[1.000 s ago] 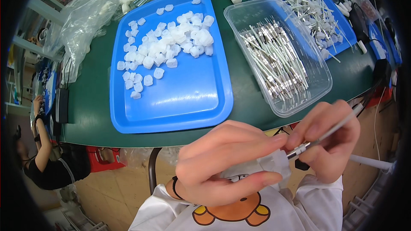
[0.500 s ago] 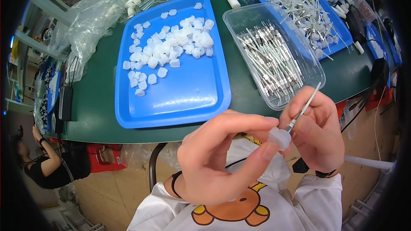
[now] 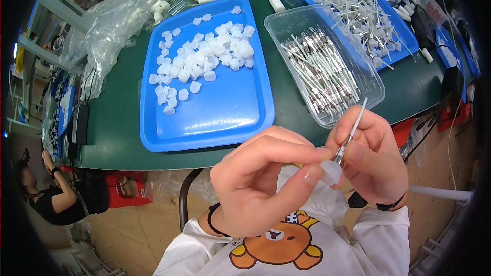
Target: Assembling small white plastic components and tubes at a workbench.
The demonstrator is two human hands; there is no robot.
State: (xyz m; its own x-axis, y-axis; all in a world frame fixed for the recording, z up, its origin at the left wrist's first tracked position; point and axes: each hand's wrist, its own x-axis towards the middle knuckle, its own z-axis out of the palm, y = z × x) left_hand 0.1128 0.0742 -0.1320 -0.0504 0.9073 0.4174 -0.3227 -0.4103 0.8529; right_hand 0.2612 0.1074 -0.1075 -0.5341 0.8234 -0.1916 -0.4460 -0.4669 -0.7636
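Between the thumb and forefinger of my left hand (image 3: 261, 181) is a small translucent white plastic cap (image 3: 331, 173). My right hand (image 3: 377, 161) pinches a thin pale rod with a metal fitting (image 3: 352, 132), its long end pointing up and away. The fitting's lower end meets the cap; how deep it sits inside is hidden. Both hands are held just off the table's near edge. Beyond my left hand lies a blue tray (image 3: 220, 123) with a pile of similar caps (image 3: 204, 56). A clear plastic box (image 3: 377, 97) full of similar rods (image 3: 325, 74) stands beyond my right hand.
At the far right, another blue tray (image 3: 409, 46) bears capped rods (image 3: 348, 0). White cylindrical pieces (image 3: 276, 4) and clear plastic bags (image 3: 115, 36) lie along the back of the green table (image 3: 112, 138). Another person (image 3: 61, 189) sits at the left.
The cap and rod have shifted slightly left and turned a little, the rod now standing steeper. Both hands keep hold of them.
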